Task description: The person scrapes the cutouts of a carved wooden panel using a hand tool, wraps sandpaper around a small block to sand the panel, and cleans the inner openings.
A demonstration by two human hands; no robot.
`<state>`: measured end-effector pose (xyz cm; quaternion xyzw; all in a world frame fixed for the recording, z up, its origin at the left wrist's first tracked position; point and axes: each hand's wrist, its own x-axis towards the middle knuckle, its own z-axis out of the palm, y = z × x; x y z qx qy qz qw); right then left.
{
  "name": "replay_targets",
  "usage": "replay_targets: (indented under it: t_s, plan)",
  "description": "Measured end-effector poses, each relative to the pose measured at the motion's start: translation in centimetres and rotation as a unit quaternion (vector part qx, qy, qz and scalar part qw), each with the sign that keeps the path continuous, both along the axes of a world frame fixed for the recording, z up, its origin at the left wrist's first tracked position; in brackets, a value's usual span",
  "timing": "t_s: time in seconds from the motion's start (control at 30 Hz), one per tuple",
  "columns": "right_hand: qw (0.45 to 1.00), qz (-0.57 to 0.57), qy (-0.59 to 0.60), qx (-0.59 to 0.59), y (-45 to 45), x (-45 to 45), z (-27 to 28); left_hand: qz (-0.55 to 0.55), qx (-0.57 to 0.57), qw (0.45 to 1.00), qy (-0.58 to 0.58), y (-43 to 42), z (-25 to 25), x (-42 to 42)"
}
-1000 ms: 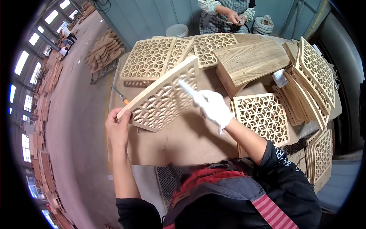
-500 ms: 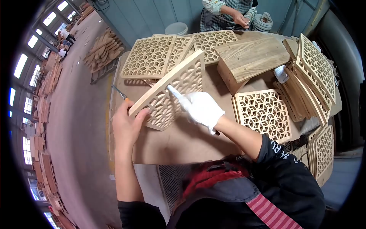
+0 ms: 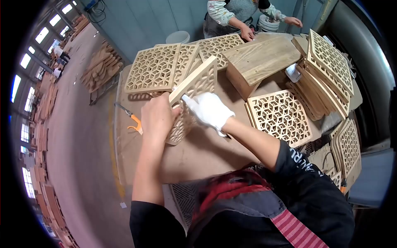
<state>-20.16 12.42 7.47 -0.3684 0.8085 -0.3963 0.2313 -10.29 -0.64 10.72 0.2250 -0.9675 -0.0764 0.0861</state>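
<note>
My left hand [image 3: 157,115], bare, is closed round the near left edge of a pale wooden lattice panel [image 3: 202,77], which is tilted up on its edge above the table. My right hand [image 3: 210,112], in a white glove, is closed at the panel's lattice face. A pale tip sticks out from it against the panel's edge, and a small dark end shows under the wrist. What the glove holds is hidden. On the table left of my left hand lies an orange-handled tool [image 3: 134,122] with a thin metal end.
Lattice panels [image 3: 153,68] lie at the back left, with another panel stack [image 3: 281,118] at right. Behind it stand a wooden box [image 3: 264,60] and leaning panels [image 3: 331,68]. Across the table is a person [image 3: 231,20] in a checked apron. A white bucket [image 3: 178,37] stands behind.
My left hand has moved up and right along the panel's edge, uncovering more of the orange-handled tool. My right hand stays at the panel. The other person's hands have moved apart. The view has shifted slightly.
</note>
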Motion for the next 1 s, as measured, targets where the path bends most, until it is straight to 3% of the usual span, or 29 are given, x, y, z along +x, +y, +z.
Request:
replay_targets:
  t_s: [0.03, 0.27, 0.33, 0.4, 0.43, 0.5, 0.57, 0.63, 0.7, 0.73, 0.77, 0.83, 0.87, 1.0]
  plan:
    - [0.995, -0.007, 0.087, -0.048, -1.5, -0.3, -1.3, 0.000, -0.008, 1.000, -0.004, 0.1, -0.1, 0.0]
    - [0.995, 0.038, 0.089, 0.017, 0.4, -0.3, -1.3, 0.001, -0.017, 1.000, -0.006, -0.9, 0.1, -0.1]
    - [0.999, -0.014, 0.015, 0.030, 0.3, 0.1, -0.2, 0.010, -0.015, 1.000, -0.009, -0.3, 0.0, -0.1]
    - [0.999, -0.010, -0.008, -0.033, -0.9, -0.1, 0.7, 0.004, -0.008, 1.000, -0.016, 0.1, 0.1, -0.2]
    - [0.999, -0.005, 0.043, -0.028, -1.9, -0.4, -0.2, 0.005, -0.005, 1.000, -0.019, 0.2, 0.3, -0.1]
    - [0.998, -0.037, 0.000, -0.045, -2.3, -0.6, -1.0, 0.005, -0.021, 1.000, -0.010, -0.3, -0.1, -0.2]
    - [1.000, -0.003, 0.012, -0.008, -0.9, -0.3, -1.1, 0.003, -0.028, 1.000, -0.004, -0.7, -0.2, -0.2]
    - [0.996, -0.006, -0.089, 0.030, 0.3, -0.1, -0.6, 0.000, -0.029, 1.000, 0.013, -0.7, -0.1, -0.3]
    - [0.995, 0.008, -0.088, 0.047, 0.3, -0.1, -0.2, 0.003, -0.024, 1.000, 0.009, -0.1, -0.2, -0.2]
    - [0.977, 0.063, 0.200, -0.025, -0.9, -0.4, -1.0, 0.008, -0.024, 1.000, -0.001, 0.1, 0.1, -0.2]
    - [0.996, 0.024, 0.079, -0.036, -1.2, -0.8, -1.1, 0.010, -0.024, 1.000, -0.010, 0.4, 0.2, -0.3]
    - [0.995, 0.030, 0.086, -0.043, -2.7, -1.0, -1.8, 0.014, -0.030, 0.999, -0.007, 0.5, -0.2, -0.3]
    - [0.991, -0.024, -0.100, -0.081, -2.5, -0.7, -2.4, 0.013, -0.029, 0.999, -0.007, 0.4, -0.1, -0.4]
    - [0.929, -0.029, -0.362, -0.068, 1.5, 0.8, 0.1, 0.014, -0.034, 0.999, -0.015, 0.3, 0.0, -0.5]
